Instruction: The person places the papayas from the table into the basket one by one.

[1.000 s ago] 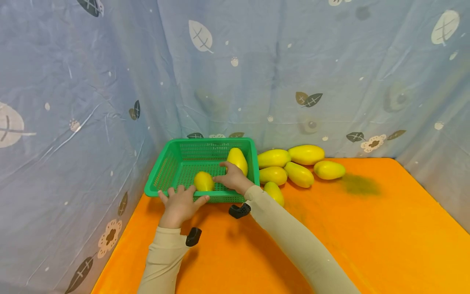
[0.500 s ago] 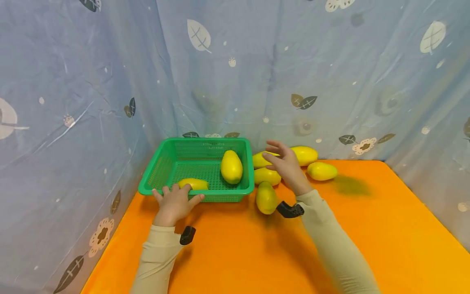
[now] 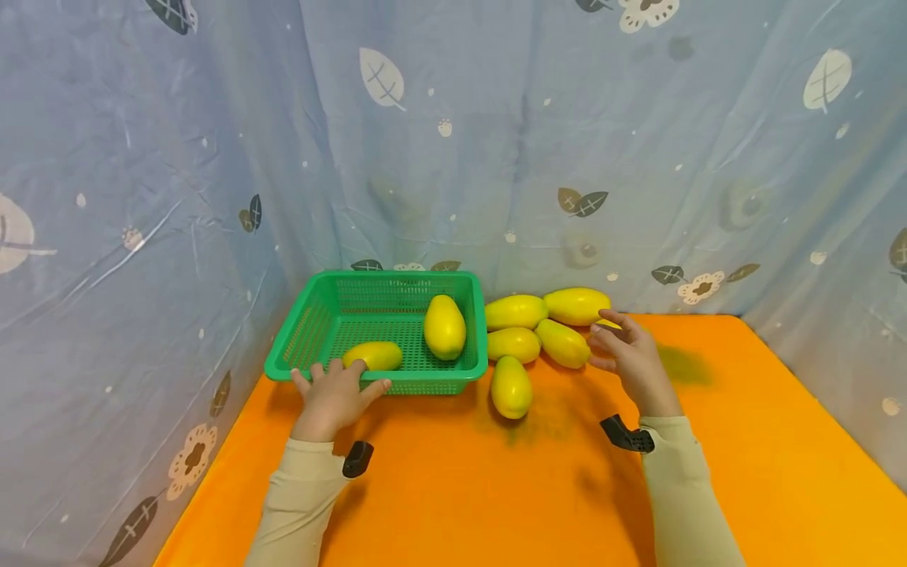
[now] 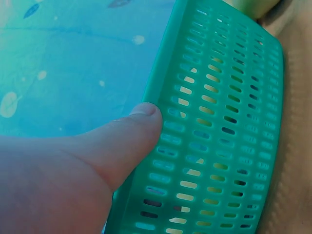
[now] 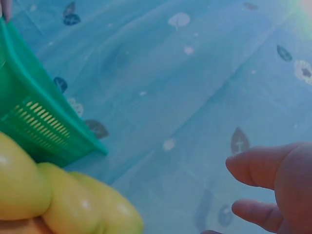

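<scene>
My left hand (image 3: 331, 403) holds the front rim of a green plastic basket (image 3: 425, 378), its fingers over the edge and the thumb (image 4: 141, 117) along the outside. Inside the basket lie two smooth yellow fruits shaped like small papayas, one upright fruit (image 3: 445, 327) at the right and one sideways fruit (image 3: 375, 356) near the front. To the right, my right hand (image 3: 638, 370) hovers with parted, bent fingers, nothing visible between them. Behind its fingertips a yellow fruit (image 3: 608, 324) is mostly hidden. Another yellow fruit (image 3: 564, 344) lies just left of the fingers.
Several more yellow fruits line the basket's right side, among them a long fruit (image 3: 577, 305) at the back and a greenish-yellow fruit (image 3: 512, 387) in front. An orange cloth (image 3: 482, 488) covers the table. A blue leaf-print curtain (image 3: 496, 157) hangs close behind the basket.
My right hand has left the basket and moved right past the fruits to the far one. The front fruit in the basket now lies sideways. My left hand stays on the rim.
</scene>
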Action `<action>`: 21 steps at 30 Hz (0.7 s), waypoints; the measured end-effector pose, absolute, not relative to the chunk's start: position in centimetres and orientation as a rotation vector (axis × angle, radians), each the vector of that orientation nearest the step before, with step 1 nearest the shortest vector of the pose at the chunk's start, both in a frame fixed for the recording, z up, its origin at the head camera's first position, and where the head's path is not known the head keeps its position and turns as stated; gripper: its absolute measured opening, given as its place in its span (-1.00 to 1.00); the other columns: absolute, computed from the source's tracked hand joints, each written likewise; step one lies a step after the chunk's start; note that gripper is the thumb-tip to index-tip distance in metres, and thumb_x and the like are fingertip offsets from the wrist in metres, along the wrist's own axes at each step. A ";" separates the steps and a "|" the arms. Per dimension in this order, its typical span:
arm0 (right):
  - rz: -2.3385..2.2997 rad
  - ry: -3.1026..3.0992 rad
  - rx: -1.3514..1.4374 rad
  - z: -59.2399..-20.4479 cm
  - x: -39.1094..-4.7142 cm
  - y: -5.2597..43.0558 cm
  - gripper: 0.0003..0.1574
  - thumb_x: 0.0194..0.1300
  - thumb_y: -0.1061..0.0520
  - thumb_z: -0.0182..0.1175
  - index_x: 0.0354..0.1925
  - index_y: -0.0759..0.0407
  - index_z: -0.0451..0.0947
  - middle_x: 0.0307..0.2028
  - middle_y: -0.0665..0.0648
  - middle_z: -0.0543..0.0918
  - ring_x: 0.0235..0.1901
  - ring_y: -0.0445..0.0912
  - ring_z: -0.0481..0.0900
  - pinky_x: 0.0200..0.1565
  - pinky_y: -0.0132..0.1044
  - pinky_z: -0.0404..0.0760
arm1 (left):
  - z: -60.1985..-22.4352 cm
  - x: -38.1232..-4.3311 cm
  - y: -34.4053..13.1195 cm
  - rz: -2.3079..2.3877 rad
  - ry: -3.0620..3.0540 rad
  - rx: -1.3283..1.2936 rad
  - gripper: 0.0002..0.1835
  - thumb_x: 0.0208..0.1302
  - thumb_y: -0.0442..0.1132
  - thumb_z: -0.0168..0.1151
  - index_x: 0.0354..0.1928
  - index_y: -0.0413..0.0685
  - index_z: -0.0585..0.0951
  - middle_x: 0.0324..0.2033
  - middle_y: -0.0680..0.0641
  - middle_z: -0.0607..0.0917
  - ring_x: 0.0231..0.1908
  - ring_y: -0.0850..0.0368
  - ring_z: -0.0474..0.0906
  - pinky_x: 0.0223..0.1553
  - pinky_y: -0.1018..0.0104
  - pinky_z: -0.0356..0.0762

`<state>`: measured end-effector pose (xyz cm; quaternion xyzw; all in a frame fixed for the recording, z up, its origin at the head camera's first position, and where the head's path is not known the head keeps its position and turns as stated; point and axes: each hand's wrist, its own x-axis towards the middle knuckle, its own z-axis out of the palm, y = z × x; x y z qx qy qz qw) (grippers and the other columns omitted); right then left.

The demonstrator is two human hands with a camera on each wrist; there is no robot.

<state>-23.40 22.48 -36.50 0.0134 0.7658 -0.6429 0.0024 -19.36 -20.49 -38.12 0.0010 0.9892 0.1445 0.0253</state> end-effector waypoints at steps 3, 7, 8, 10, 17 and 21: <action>-1.976 2.394 0.066 -37.2 -23.6 22.5 -0.05 0.53 -0.21 0.09 0.62 0.13 -0.02 0.48 0.36 0.23 0.22 0.00 0.57 0.05 -0.26 0.73 | -38.2 -19.3 -20.5 0.458 3.053 0.006 -0.24 0.44 0.31 0.09 0.41 -0.13 0.46 0.29 -0.48 0.42 0.31 -0.68 0.16 0.29 -0.73 -0.32; -1.920 2.380 0.072 -37.7 -24.3 22.2 -0.01 0.53 -0.24 0.08 0.63 0.14 -0.07 0.54 0.39 0.15 0.43 0.30 0.33 0.12 -0.15 0.71 | -38.1 -19.3 -20.5 0.469 3.044 0.001 -0.23 0.45 0.31 0.08 0.42 -0.13 0.45 0.30 -0.48 0.41 0.32 -0.68 0.14 0.30 -0.73 -0.36; -1.908 2.376 0.073 -37.9 -24.4 22.0 -0.01 0.53 -0.23 0.07 0.63 0.14 -0.07 0.53 0.39 0.15 0.43 0.31 0.32 0.14 -0.12 0.70 | -38.0 -19.4 -20.5 0.471 3.043 0.000 -0.23 0.45 0.30 0.08 0.42 -0.13 0.44 0.30 -0.48 0.41 0.32 -0.69 0.13 0.30 -0.73 -0.36; -1.882 2.365 0.071 -38.2 -24.7 21.7 -0.05 0.55 -0.20 0.07 0.63 0.15 -0.05 0.52 0.39 0.16 0.42 0.33 0.33 0.18 -0.02 0.67 | -37.9 -19.4 -20.5 0.469 3.040 -0.001 -0.23 0.45 0.31 0.07 0.42 -0.13 0.44 0.30 -0.49 0.41 0.32 -0.70 0.12 0.29 -0.73 -0.37; -1.831 2.315 0.031 -39.8 -25.0 19.5 -0.15 0.58 -0.05 0.05 0.61 0.19 -0.01 0.49 0.47 0.20 0.38 0.39 0.35 0.16 0.11 0.67 | -37.8 -19.4 -20.6 0.484 3.031 0.003 -0.23 0.45 0.30 0.08 0.41 -0.16 0.44 0.27 -0.49 0.42 0.31 -0.70 0.12 0.29 -0.73 -0.40; -1.746 2.320 -0.005 -41.3 -25.1 17.7 -0.17 0.56 -0.04 0.09 0.60 0.16 0.04 0.48 0.45 0.24 0.33 0.37 0.42 0.05 0.04 0.73 | -38.0 -19.5 -20.6 0.490 3.031 0.006 -0.24 0.45 0.29 0.09 0.41 -0.18 0.45 0.27 -0.50 0.42 0.30 -0.70 0.13 0.29 -0.73 -0.39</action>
